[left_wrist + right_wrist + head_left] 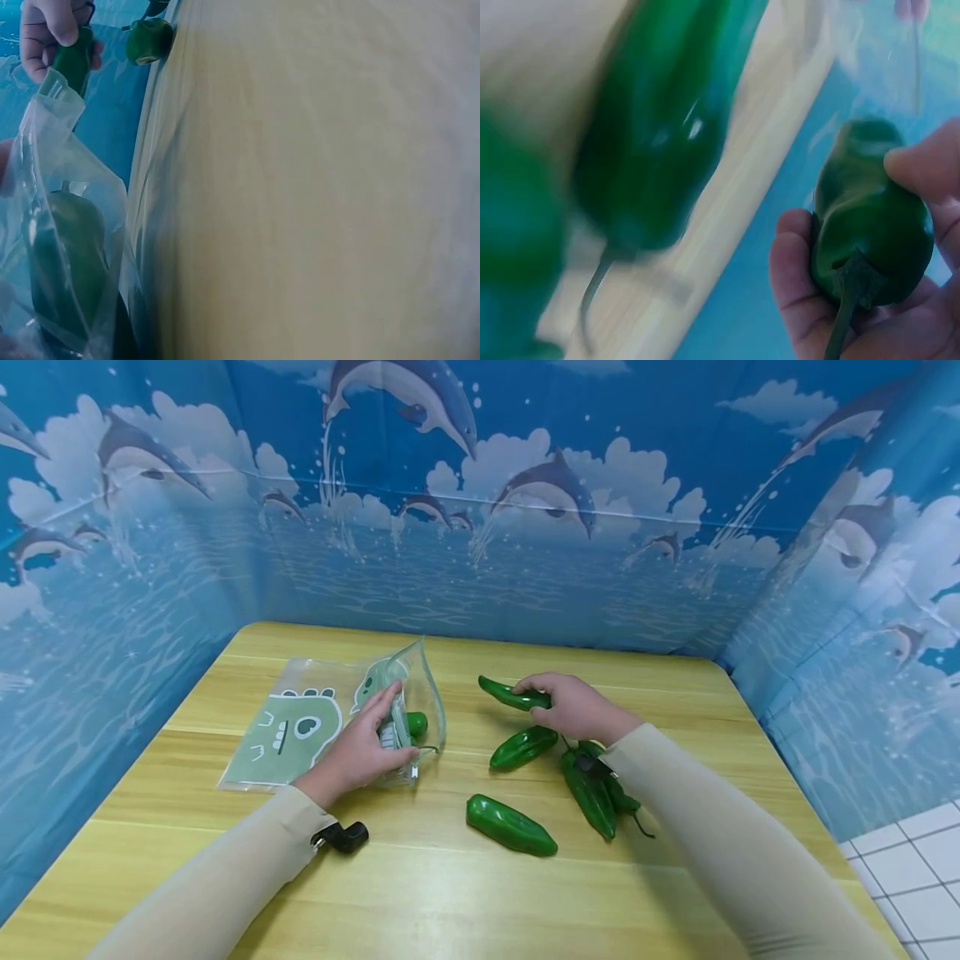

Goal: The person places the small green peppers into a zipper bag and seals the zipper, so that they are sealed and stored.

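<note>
My right hand (576,706) grips a long green pepper (501,692) above the far middle of the table. In the right wrist view, thumb and fingers wrap round this pepper (874,247), its stem toward the camera. On the left, my left hand (362,750) holds a clear zip bag (258,764) with a green cartoon print near its mouth, thumb and fingers spread round it. The bag's mouth stands open toward the right. Inside sits a green pepper (417,723), seen through the plastic in the left wrist view too.
Below the right hand lies a green pepper (522,748), and another pepper (512,826) is nearer the front. Several peppers (591,793) cluster under the right wrist. A dolphin-print curtain (480,577) surrounds the back and sides of the wooden table (420,893).
</note>
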Tool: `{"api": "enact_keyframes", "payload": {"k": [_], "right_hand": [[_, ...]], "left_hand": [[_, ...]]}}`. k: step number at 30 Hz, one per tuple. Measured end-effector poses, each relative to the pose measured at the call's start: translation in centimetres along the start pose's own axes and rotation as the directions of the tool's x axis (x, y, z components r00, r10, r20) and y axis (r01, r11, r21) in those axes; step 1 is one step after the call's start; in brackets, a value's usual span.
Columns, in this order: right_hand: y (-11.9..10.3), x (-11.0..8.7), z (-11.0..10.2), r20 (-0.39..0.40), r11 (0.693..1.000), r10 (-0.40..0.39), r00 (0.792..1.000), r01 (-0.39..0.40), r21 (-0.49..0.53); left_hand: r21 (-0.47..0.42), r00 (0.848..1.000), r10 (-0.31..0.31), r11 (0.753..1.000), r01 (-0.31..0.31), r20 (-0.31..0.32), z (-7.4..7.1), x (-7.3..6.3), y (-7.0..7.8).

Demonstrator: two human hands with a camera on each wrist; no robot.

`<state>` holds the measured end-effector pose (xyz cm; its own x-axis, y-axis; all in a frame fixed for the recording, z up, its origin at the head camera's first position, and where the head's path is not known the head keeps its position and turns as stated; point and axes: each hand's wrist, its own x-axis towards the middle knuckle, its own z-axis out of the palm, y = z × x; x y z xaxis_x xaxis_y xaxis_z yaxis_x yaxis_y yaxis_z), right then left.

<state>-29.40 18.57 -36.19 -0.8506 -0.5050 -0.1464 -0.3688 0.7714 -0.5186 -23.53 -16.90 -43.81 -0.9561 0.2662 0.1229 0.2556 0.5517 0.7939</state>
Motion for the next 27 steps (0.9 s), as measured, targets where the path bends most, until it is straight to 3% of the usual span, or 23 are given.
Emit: {"api": "enact_keyframes", "payload": {"k": [8, 19, 27], "right_hand": [[-3.4, 0.6, 2.1, 0.098, 0.991, -0.131, 0.986, 0.134, -0.024], [-5.3, 2.2, 3.9, 0.128, 0.976, -0.168, 0.977, 0.183, -0.119], [-5.7, 2.9, 4.3, 0.138, 0.972, -0.152, 0.979, 0.173, -0.16]], "left_hand": [[-0.004, 1.0, 0.011, 1.0, -0.011, -0.002, 0.0, 0.0, 0.0], [-0.014, 1.0, 0.012, 1.0, -0.012, -0.004, 0.0, -0.1, -0.2], [-0.024, 1.0, 0.021, 0.999, -0.021, -0.009, 0.0, -0.2, -0.1]]}}
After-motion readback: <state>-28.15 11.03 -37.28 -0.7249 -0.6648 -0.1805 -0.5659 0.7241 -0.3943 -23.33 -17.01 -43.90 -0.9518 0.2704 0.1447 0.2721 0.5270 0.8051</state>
